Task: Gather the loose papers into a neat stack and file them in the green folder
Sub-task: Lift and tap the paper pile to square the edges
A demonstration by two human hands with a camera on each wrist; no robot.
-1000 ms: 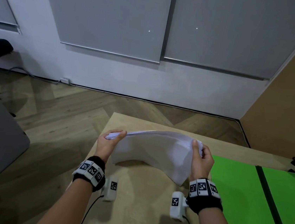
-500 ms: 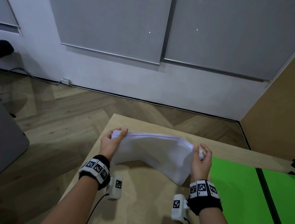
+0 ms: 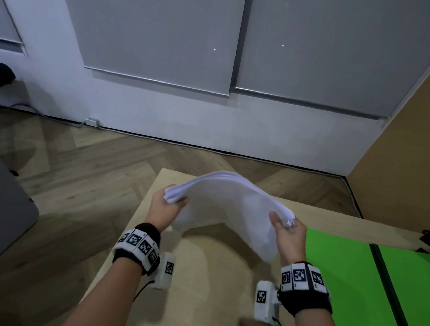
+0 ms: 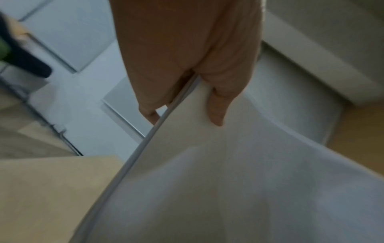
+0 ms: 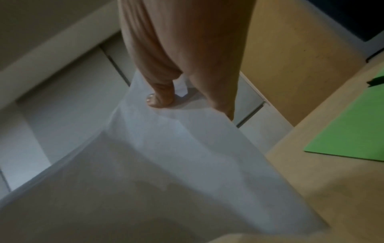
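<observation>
Papers [image 3: 228,204], a white stack of sheets, are held up above the near left part of the counter [image 3: 211,283], bowed upward into an arch so that the middle rides higher than the two ends. The left hand [image 3: 164,212] grips the left end, with its thumb on the near face and the other fingers [image 4: 149,113] curled behind the edge, as the left wrist view shows. The right hand [image 3: 287,236] pinches the right end, thumb pressed on the near side of the sheets and the other fingers [image 5: 226,108] behind them; at that end the sheet corners look slightly uneven. The lower edge of the stack hangs toward the person and stays clear of the counter, casting a curved shadow on the light wood below. To the right of the right hand, the green folder [image 3: 342,284] lies open and flat on the counter, a dark spine line running down its middle. Both wrists wear black bands with white coded marker squares, and a small white camera block hangs under each. Beyond the counter are a herringbone wood floor [image 3: 86,175] and a pale wall with grey panels [image 3: 165,28].
</observation>
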